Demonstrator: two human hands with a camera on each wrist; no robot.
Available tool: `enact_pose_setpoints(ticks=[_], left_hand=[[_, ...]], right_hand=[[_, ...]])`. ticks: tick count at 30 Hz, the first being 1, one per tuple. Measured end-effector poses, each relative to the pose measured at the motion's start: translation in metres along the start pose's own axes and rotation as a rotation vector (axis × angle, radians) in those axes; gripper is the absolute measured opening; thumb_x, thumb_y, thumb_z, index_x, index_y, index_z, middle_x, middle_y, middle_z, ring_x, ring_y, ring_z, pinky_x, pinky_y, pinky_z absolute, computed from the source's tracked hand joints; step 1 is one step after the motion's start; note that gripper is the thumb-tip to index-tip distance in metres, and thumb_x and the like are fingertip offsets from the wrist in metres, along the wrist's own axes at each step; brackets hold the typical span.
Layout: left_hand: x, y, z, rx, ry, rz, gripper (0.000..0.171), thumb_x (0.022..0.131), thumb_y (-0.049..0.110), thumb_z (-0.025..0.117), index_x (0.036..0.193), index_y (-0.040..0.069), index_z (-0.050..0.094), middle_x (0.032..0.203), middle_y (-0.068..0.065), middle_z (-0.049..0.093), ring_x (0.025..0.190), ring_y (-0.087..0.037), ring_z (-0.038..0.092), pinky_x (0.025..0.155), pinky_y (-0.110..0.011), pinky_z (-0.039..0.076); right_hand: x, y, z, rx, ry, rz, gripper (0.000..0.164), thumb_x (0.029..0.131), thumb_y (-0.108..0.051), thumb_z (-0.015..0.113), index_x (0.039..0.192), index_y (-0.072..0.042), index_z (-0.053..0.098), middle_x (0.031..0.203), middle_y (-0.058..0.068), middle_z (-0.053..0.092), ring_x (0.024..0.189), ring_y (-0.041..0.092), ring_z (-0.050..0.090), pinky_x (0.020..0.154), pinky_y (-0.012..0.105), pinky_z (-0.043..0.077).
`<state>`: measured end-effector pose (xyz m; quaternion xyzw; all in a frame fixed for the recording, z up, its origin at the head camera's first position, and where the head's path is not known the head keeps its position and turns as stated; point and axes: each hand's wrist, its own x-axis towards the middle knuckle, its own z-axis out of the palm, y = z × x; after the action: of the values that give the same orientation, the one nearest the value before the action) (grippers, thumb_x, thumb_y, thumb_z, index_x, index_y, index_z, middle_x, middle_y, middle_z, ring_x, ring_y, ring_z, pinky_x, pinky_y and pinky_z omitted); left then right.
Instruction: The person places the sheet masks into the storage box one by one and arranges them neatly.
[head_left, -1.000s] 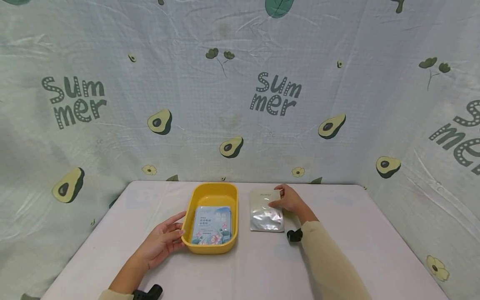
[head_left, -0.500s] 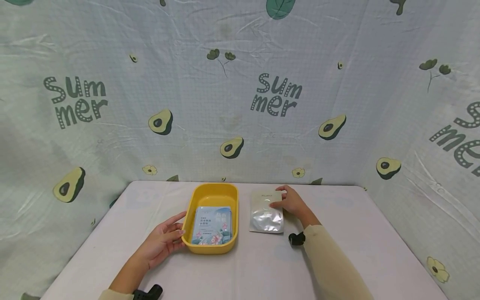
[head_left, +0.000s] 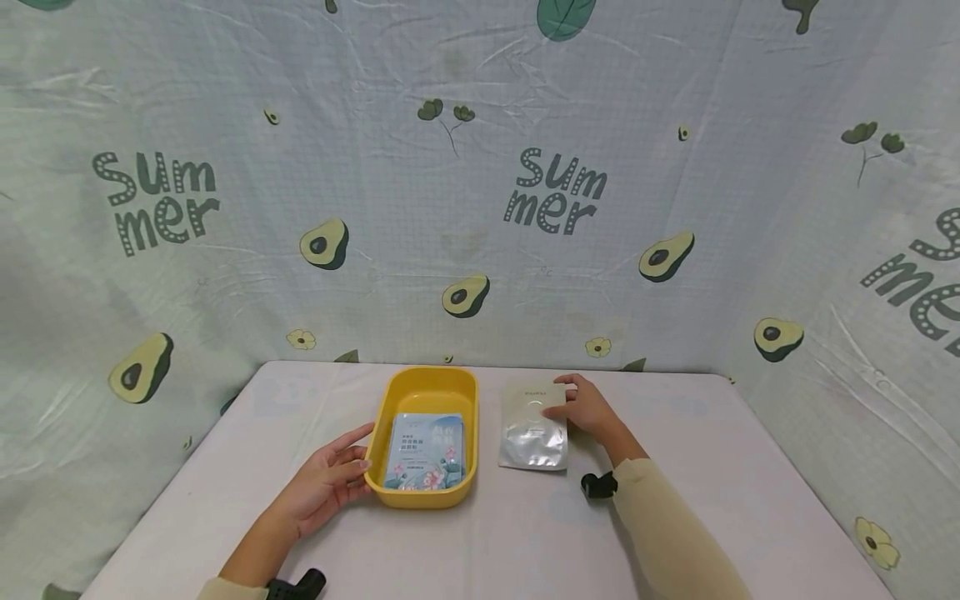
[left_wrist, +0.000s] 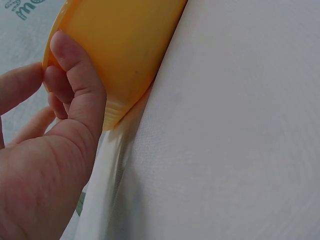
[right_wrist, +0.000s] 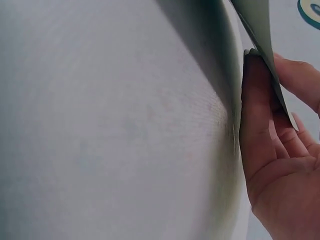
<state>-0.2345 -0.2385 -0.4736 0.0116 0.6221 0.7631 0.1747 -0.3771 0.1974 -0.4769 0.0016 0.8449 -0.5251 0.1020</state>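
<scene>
On the table a yellow plastic tray holds blue flower-printed facial mask packets. My left hand grips the tray's left side, thumb at the rim. In the left wrist view, fingertips meet the tray's yellow wall. To the right of the tray is a beige-and-silver foil facial mask packet. My right hand pinches its upper right edge, thumb on top. In the right wrist view, fingers are under the packet, whose edge stands up from the cloth.
A white cloth covers the table. Behind and at both sides hangs a pale curtain printed with avocados and lettering. Each wrist wears a black camera mount, such as the right one.
My right hand and the foil packet have shifted slightly towards me; the right forearm has also moved a little to the right. The left hand and tray stay in place.
</scene>
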Motion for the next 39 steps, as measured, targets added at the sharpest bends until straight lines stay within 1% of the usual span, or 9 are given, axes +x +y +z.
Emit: enact_pose_setpoints(ticks=[4,8,13,23,27,33,39], left_hand=[[0.0,0.0,0.0,0.001,-0.025,0.011,0.079,0.101,0.004,0.059,0.165,0.009,0.014,0.115,-0.002,0.056,0.094,-0.015,0.066,0.083,-0.028,0.06],[0.0,0.0,-0.001,0.001,-0.027,0.012,0.08,0.101,0.005,0.06,0.165,0.009,0.013,0.115,-0.002,0.056,0.095,-0.015,0.066,0.082,-0.028,0.06],[0.0,-0.001,-0.001,-0.003,-0.026,0.008,0.079,0.101,0.005,0.06,0.165,0.01,0.014,0.115,-0.002,0.055,0.095,-0.015,0.066,0.082,-0.028,0.061],[0.001,-0.001,-0.001,0.011,-0.019,0.013,0.078,0.102,0.006,0.059,0.165,0.01,0.014,0.117,-0.003,0.055,0.096,-0.015,0.066,0.084,-0.028,0.061],[0.001,-0.001,-0.001,0.013,-0.014,0.012,0.077,0.102,0.006,0.059,0.165,0.01,0.014,0.117,-0.003,0.055,0.096,-0.016,0.066,0.084,-0.029,0.061],[0.0,0.0,-0.001,0.014,-0.021,0.012,0.077,0.102,0.006,0.058,0.165,0.009,0.013,0.116,-0.003,0.055,0.096,-0.015,0.067,0.084,-0.029,0.061],[0.001,-0.001,0.0,0.018,0.01,-0.004,0.076,0.101,0.005,0.059,0.165,0.011,0.017,0.116,-0.003,0.055,0.095,-0.016,0.066,0.084,-0.029,0.061]], right_hand=[[-0.003,0.002,0.0,0.081,-0.047,-0.012,0.074,0.084,-0.005,0.082,0.147,-0.006,0.042,0.13,0.022,0.065,0.095,0.023,0.067,0.074,0.031,0.059],[-0.007,0.003,0.001,0.117,-0.06,-0.02,0.075,0.085,-0.004,0.081,0.149,-0.006,0.042,0.134,0.022,0.064,0.098,0.023,0.069,0.075,0.034,0.061],[-0.013,0.003,0.001,0.119,-0.053,-0.024,0.073,0.087,-0.007,0.08,0.15,-0.008,0.043,0.139,0.023,0.061,0.103,0.025,0.069,0.08,0.036,0.062],[-0.023,0.004,0.004,0.161,-0.026,-0.066,0.07,0.086,-0.005,0.08,0.147,-0.01,0.045,0.129,0.021,0.066,0.096,0.023,0.069,0.075,0.035,0.062],[-0.027,0.004,0.005,0.166,-0.016,-0.081,0.071,0.086,-0.005,0.08,0.148,-0.01,0.045,0.128,0.021,0.067,0.096,0.022,0.069,0.074,0.034,0.062],[-0.037,0.003,0.006,0.163,0.002,-0.075,0.074,0.086,-0.008,0.081,0.15,-0.011,0.044,0.131,0.021,0.066,0.098,0.022,0.069,0.076,0.034,0.062],[-0.045,0.003,0.007,0.199,0.019,-0.079,0.076,0.087,-0.008,0.08,0.152,-0.011,0.042,0.129,0.021,0.068,0.095,0.021,0.071,0.075,0.033,0.062]])
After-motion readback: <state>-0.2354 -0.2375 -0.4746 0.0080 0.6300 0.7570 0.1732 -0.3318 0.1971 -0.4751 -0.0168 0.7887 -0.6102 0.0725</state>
